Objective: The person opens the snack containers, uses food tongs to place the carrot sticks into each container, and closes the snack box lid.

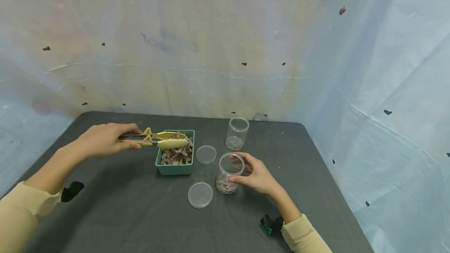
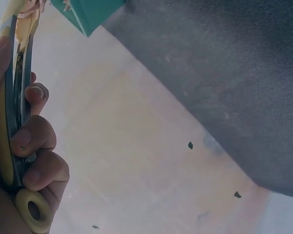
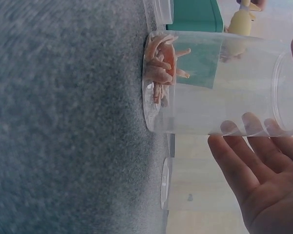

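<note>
My left hand grips a pair of tongs with metal arms and yellow tips and handles. The tips reach over a green square tub heaped with thin, shrivelled brownish pieces. In the left wrist view, pinkish-brown strips show between the tong tips at the top edge. My right hand holds a clear plastic jar by its upper part, thumb on the near side and fingers behind. The jar stands upright, lidless, with some pale brown strips at its bottom.
A second clear jar, lidless, stands behind the held one. Two clear round lids lie on the dark table: one lid beside the tub, the other lid nearer me. A patterned sheet hangs behind the table.
</note>
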`<state>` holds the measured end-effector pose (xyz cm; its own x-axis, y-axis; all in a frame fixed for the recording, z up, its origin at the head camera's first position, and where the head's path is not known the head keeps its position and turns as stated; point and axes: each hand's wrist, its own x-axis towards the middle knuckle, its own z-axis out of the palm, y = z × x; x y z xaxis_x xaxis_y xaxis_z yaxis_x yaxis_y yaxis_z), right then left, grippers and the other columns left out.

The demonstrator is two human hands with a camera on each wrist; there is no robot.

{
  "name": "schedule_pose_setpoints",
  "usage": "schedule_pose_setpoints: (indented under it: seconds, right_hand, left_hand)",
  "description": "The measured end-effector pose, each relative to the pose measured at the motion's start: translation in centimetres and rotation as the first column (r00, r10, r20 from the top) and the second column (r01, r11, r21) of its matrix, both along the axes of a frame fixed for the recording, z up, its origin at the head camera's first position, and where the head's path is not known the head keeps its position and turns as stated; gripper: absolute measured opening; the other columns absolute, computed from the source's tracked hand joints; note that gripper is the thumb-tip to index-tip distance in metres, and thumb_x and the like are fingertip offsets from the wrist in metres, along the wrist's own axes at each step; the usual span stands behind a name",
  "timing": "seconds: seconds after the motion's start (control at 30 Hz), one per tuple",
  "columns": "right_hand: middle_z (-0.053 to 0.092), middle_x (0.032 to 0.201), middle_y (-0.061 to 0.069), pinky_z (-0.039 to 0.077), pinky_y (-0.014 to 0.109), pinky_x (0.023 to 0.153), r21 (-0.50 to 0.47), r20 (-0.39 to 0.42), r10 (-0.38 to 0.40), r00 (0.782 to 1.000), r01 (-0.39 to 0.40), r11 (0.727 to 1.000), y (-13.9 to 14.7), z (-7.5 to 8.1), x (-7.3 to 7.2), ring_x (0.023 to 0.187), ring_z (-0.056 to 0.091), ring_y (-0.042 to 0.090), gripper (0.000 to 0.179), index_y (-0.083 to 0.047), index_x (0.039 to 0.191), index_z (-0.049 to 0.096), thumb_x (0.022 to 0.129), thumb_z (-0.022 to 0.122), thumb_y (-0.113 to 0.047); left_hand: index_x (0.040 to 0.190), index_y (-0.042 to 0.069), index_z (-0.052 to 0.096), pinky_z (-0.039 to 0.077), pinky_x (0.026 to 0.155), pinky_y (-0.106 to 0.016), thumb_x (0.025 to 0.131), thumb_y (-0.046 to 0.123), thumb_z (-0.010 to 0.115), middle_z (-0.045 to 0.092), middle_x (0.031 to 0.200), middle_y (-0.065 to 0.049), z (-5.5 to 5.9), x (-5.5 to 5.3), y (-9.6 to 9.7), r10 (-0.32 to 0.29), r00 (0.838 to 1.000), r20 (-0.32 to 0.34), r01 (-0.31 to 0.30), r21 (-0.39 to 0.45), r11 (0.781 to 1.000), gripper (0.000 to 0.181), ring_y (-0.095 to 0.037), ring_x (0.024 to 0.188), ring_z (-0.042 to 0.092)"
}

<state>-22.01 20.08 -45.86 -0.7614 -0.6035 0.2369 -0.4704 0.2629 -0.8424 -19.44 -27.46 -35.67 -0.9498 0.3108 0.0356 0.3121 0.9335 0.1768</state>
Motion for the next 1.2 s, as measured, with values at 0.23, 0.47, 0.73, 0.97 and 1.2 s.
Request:
schedule_pose_setpoints:
  seconds: [0.23,0.47,0.73,0.97,1.2]
  right_hand:
    - [0.058,0.145,0.018,0.048,0.055,0.105,-0.005,0.007,0.003,1.0,-0.003,1.0,0.0,-0.1,-0.1,0.135,0.055,0.041,0.072,-0.011,0.15,0.051,0.088,0.087,-0.016]
    - [0.058,0.145,0.017,0.048,0.054,0.106,-0.003,0.007,0.001,1.0,-0.001,1.0,0.0,0.0,0.0,0.135,0.054,0.042,0.072,-0.012,0.15,0.05,0.088,0.086,-0.016]
    - [0.058,0.145,0.017,0.048,0.056,0.106,-0.004,0.006,0.003,1.0,-0.003,1.0,0.0,0.0,0.0,0.135,0.055,0.041,0.072,-0.011,0.15,0.05,0.088,0.086,-0.016]
    - [0.059,0.145,0.017,0.048,0.057,0.105,-0.008,0.002,0.0,1.0,0.001,1.0,0.0,-0.1,0.0,0.135,0.055,0.04,0.072,-0.012,0.15,0.051,0.088,0.087,-0.017]
    - [0.059,0.144,0.017,0.049,0.052,0.105,-0.003,-0.004,-0.001,1.0,0.001,1.0,0.0,-0.1,0.0,0.134,0.056,0.04,0.072,-0.011,0.15,0.051,0.088,0.087,-0.017]
  left_hand:
    - [0.127,0.023,0.07,0.04,0.056,-0.034,0.094,0.065,0.066,0.074,0.109,0.002,0.3,0.3,0.0,0.009,1.0,-0.007,-0.009,0.016,1.0,0.054,-0.01,0.071,0.056]
    - [0.129,0.021,0.069,0.041,0.058,-0.035,0.094,0.065,0.067,0.074,0.116,-0.002,0.7,0.3,-0.2,0.021,1.0,-0.023,-0.021,0.023,1.0,0.056,-0.009,0.077,0.059]
    - [0.13,0.021,0.069,0.04,0.057,-0.034,0.093,0.065,0.068,0.074,0.118,-0.004,1.1,0.5,-0.1,0.028,0.999,-0.022,-0.028,0.032,0.999,0.057,-0.01,0.076,0.058]
    - [0.131,0.021,0.068,0.043,0.059,-0.036,0.094,0.063,0.067,0.073,0.12,-0.007,1.5,0.7,0.1,0.026,0.999,-0.038,-0.024,0.038,0.999,0.055,-0.011,0.079,0.062]
    - [0.131,0.022,0.068,0.046,0.061,-0.037,0.095,0.062,0.068,0.073,0.122,-0.008,1.9,0.8,0.5,0.025,0.999,-0.043,-0.023,0.048,0.999,0.054,-0.012,0.082,0.064]
